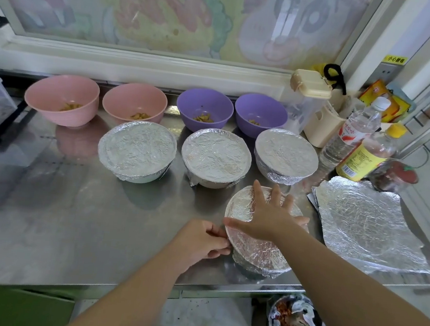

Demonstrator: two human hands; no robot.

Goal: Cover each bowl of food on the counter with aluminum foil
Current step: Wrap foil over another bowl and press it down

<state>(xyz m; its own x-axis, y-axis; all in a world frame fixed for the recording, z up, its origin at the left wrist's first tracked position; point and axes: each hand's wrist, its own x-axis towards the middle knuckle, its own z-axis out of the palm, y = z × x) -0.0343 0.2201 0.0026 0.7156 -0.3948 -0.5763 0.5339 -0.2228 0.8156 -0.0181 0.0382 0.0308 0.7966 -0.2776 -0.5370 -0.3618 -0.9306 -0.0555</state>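
Near the front edge of the steel counter, right of centre, round foil-wrapped bowl: right hand flat, fingers spread, pressing the top; left hand pinching foil at the left rim, so best crimp downward around the rim, top taut, bowl steady.

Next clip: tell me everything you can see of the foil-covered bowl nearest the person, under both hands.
The nearest bowl is wrapped in crinkled silver aluminum foil, stretched flat over its round mouth and folded down round the rim. Its own colour and contents are hidden. It stands on the steel counter near the front edge. The right hand rests flat on top with fingers spread. The left hand pinches the foil at the left rim.
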